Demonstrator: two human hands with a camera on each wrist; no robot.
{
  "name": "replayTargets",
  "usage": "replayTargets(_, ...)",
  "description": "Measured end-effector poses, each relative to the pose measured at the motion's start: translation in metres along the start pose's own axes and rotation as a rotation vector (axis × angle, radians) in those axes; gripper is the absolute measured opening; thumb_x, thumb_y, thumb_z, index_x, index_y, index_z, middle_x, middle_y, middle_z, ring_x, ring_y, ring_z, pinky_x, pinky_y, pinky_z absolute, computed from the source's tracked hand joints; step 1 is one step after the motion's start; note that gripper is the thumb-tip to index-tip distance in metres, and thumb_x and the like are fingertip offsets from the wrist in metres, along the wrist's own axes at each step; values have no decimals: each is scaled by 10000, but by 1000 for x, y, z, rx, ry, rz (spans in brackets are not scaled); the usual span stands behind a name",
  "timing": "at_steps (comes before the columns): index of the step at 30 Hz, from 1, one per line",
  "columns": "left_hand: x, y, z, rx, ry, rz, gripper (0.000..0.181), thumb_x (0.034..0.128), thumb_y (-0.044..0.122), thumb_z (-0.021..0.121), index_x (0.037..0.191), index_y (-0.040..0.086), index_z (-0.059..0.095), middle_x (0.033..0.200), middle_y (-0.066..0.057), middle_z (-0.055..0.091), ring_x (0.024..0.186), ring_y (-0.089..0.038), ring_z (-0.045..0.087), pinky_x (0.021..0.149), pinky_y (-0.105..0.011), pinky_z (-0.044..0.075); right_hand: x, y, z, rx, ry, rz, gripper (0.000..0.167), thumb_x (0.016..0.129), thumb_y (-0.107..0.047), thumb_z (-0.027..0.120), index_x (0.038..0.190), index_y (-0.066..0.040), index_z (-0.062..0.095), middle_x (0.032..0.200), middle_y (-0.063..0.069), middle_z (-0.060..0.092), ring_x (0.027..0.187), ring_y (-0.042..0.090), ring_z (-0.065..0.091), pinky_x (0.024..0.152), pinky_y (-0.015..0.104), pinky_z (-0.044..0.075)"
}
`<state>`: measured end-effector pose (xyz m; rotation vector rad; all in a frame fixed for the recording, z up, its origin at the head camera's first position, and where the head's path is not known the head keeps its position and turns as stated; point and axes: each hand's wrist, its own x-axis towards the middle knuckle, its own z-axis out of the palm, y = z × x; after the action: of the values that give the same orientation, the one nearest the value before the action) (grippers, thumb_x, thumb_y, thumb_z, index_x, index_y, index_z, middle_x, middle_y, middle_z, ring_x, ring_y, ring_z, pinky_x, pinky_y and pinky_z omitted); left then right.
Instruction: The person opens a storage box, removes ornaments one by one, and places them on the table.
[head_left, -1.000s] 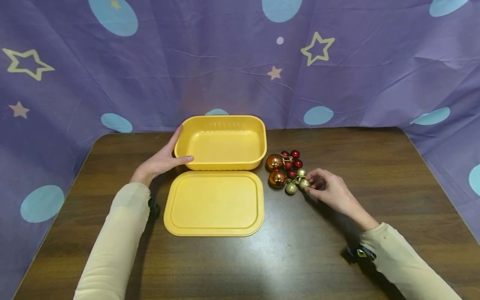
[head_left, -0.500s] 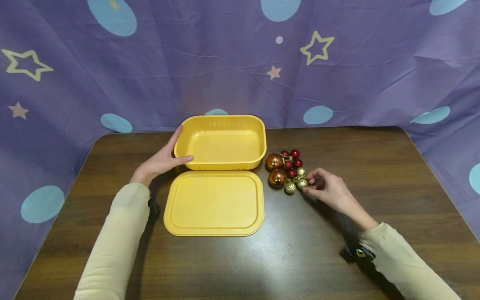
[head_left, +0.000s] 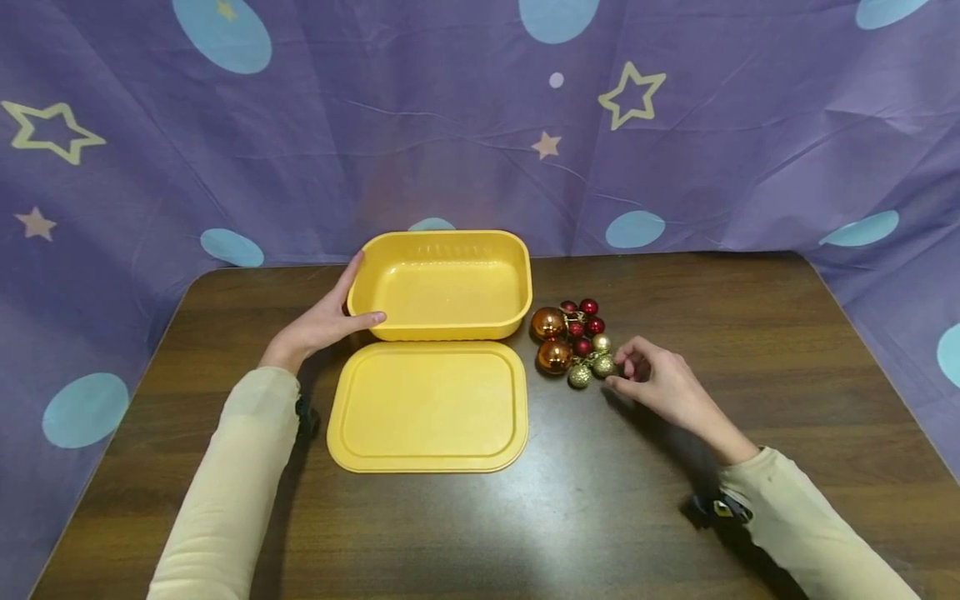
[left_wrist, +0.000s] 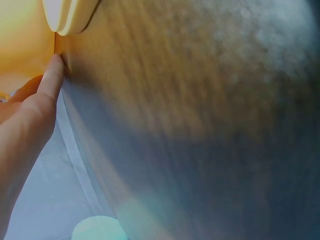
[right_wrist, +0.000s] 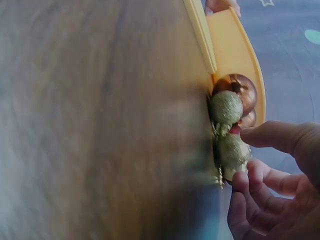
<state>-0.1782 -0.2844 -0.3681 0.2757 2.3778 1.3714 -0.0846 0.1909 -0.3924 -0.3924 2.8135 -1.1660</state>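
A deep yellow plastic container (head_left: 442,293) stands near the table's back edge, its inside bare. My left hand (head_left: 317,325) holds its left end, thumb against the front wall and fingers along the left side; in the left wrist view a digit touches the yellow wall. Right of the container lies a cluster of Christmas baubles: two large copper baubles (head_left: 555,356), several small red baubles (head_left: 588,307) and gold baubles (head_left: 580,377). My right hand (head_left: 660,379) is just right of the nearest glittery gold bauble (right_wrist: 233,150), fingertips close to it, fingers loosely bent, gripping nothing.
A yellow lid (head_left: 427,408) lies flat in front of the container, almost against it. Everything is on a dark brown wooden table (head_left: 585,500). Behind it hangs a purple curtain (head_left: 465,108) with stars and blue spots.
The near gold bauble has shifted slightly left, closer to the other baubles, and my right hand's fingertips have come off it. My left hand and the container stay put.
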Motion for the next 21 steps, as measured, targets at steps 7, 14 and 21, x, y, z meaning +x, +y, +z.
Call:
replayTargets(7,-1,-2,-1,-31,21,7,1010,922,223,678,1519,397,-118,1583,106,-135,1442,-198,-35,1132,-508,74,-2,7,-11,7,22,-27,191,829,-75,751,952,-48,607,792,12,570,708,156,571,622,255,453)
replayTargets(14,-2,-12,-1,-72,59,76,888,980,162,586,1552,273,-84,1605,2,-76,1426,-297,150,1083,-378,294,-7,26,-24,-22,38,-176,252,832,15,722,1063,9,621,948,98,654,835,240,630,676,304,520)
replayTargets(21,-20,-9,-7,90,154,126,737,1015,238,525,1571,248,41,1569,-199,151,1355,-434,288,1048,-480,334,-13,49,-49,-226,15,-299,473,831,-46,744,1266,-19,561,1235,184,545,1120,380,507,857,547,402)
